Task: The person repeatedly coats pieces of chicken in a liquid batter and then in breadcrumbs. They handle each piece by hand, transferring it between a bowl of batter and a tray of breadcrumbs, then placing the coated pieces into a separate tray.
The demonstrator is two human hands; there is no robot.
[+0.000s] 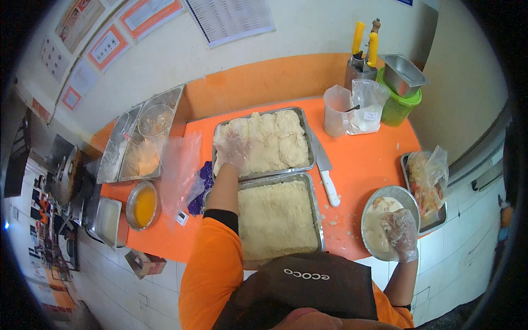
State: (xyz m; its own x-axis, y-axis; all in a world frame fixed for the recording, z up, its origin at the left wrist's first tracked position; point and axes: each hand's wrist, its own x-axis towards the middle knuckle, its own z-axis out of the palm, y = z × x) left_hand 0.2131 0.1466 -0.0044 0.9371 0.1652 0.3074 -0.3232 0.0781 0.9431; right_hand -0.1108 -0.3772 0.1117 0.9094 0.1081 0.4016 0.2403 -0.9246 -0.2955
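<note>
My left hand (234,148), in a clear plastic glove, rests on the left part of the breaded pieces (284,136) in the far metal tray (312,144). Nearer my body, a second metal tray (318,222) holds a layer of pale crumbs (276,218). My right hand (401,233), gloved too, reaches into a round metal bowl (408,198) of creamy liquid (374,220) with some pieces in it. Its fingertips are partly hidden, so a hold on anything cannot be told. A knife with a white handle (329,187) lies right of the trays.
Right of the bowl, a metal tray (436,222) carries a plastic bag of food (425,185). Behind stand a plastic jug (336,111), a bag of white powder (366,111), a green bucket (398,109) and a knife holder (358,74). At left are an orange-yellow liquid bowl (144,206) and metal containers (109,222).
</note>
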